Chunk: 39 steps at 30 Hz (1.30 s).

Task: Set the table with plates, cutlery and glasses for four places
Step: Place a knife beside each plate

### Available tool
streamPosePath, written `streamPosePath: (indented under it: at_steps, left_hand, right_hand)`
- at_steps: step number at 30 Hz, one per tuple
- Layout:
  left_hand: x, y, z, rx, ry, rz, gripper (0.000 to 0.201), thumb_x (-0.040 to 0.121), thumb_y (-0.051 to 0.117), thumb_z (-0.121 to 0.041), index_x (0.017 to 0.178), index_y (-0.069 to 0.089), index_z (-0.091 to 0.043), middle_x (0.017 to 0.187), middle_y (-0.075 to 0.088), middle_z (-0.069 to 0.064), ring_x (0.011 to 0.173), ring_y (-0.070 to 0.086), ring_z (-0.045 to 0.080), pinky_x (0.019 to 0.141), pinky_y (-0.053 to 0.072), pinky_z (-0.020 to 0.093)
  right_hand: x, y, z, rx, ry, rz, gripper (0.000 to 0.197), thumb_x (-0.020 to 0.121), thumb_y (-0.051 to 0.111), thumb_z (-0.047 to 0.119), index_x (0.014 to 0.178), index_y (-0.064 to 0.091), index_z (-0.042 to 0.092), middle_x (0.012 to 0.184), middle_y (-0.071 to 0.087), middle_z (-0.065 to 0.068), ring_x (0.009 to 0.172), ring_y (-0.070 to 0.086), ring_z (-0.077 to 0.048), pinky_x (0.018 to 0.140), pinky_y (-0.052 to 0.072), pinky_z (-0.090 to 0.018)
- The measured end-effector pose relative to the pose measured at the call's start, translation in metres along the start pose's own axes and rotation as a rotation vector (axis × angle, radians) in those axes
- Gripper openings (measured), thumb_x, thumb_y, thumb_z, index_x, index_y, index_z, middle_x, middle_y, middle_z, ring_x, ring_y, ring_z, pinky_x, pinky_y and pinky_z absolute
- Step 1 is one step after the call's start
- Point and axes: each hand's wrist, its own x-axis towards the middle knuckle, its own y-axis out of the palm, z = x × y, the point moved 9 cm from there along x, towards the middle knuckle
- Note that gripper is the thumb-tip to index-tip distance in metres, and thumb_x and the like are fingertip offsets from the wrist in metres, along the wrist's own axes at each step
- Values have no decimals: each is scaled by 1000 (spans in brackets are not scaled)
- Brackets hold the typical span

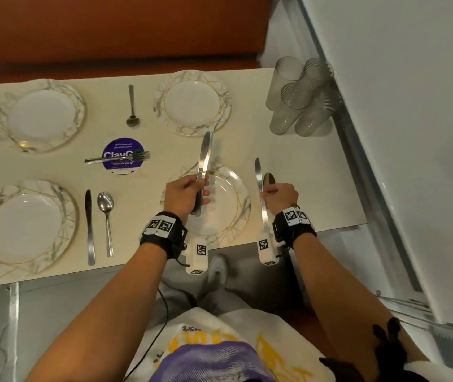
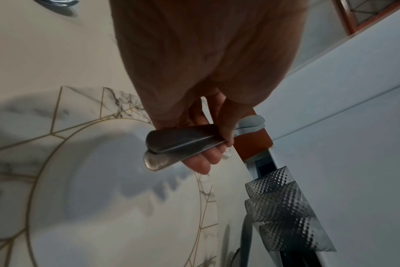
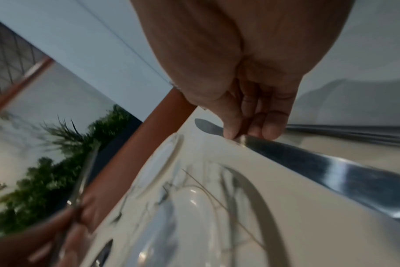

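Fingers of the left hand [image 1: 185, 195] grip two knives [image 1: 203, 164] above a plate [image 1: 243, 205]; the right hand [image 1: 280, 194] pinches another knife [image 1: 261, 199].

This looks like a canteen or café dining area: a long cream worktop [image 1: 288, 150] in mid-frame carries a purple printed "clean as you go" sticker [image 1: 123, 157], with an orange-brown upholstered bench [image 1: 115, 28] across the top.

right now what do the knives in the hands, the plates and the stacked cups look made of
Knives in the left hand, knife under the right hand: polished metal, likely steel, with mirror glints. Plates: glossy, marble-print with gold lines; ceramic or plastic, unclear. Cups: clear dimpled plastic, probably.
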Motion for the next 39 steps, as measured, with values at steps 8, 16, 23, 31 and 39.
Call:
streamPosePath:
  at_steps: [8, 16, 23, 31, 39]
  left_hand:
    - [-1, 5, -1, -11, -1, -28, 14, 102, 63, -8, 100, 76, -10, 90, 75, 4, 73, 72, 14, 73, 66, 33]
    - [3, 9, 0, -16, -2, -40, 13, 102, 64, -9, 106, 76, -6, 94, 75, 6, 76, 72, 16, 72, 65, 33]
    - [3, 11, 1, -22, -7, -26, 13, 101, 64, -9, 104, 76, -9, 95, 76, 7, 79, 73, 18, 70, 64, 31]
    - [5, 11, 3, -29, -11, -15, 16, 102, 62, -8, 110, 76, -9, 97, 75, 7, 79, 71, 18, 73, 65, 32]
    - [8, 8, -7, 20, 17, -26, 17, 102, 63, -11, 110, 77, -9, 94, 74, 7, 80, 68, 18, 71, 62, 30]
  right_hand:
    - [12, 26, -19, -140, -28, 70, 18, 92, 64, 14, 94, 83, 13, 96, 78, -4, 94, 71, -22, 57, 32, -6]
    - [28, 38, -26, -241, -6, 75, 20, 91, 71, 23, 99, 80, 7, 101, 75, -12, 98, 69, -26, 88, 58, -30]
    - [33, 41, -32, -249, 74, 73, 27, 87, 77, 25, 103, 76, 4, 102, 73, -13, 86, 69, -23, 71, 53, -22]
    - [33, 42, -30, -299, 52, 67, 27, 88, 75, 25, 105, 75, 4, 104, 72, -12, 90, 69, -23, 77, 58, -26]
    - [9, 18, 54, -101, -338, -2, 12, 92, 66, 19, 81, 71, 16, 80, 68, 3, 75, 63, -16, 76, 48, -24]
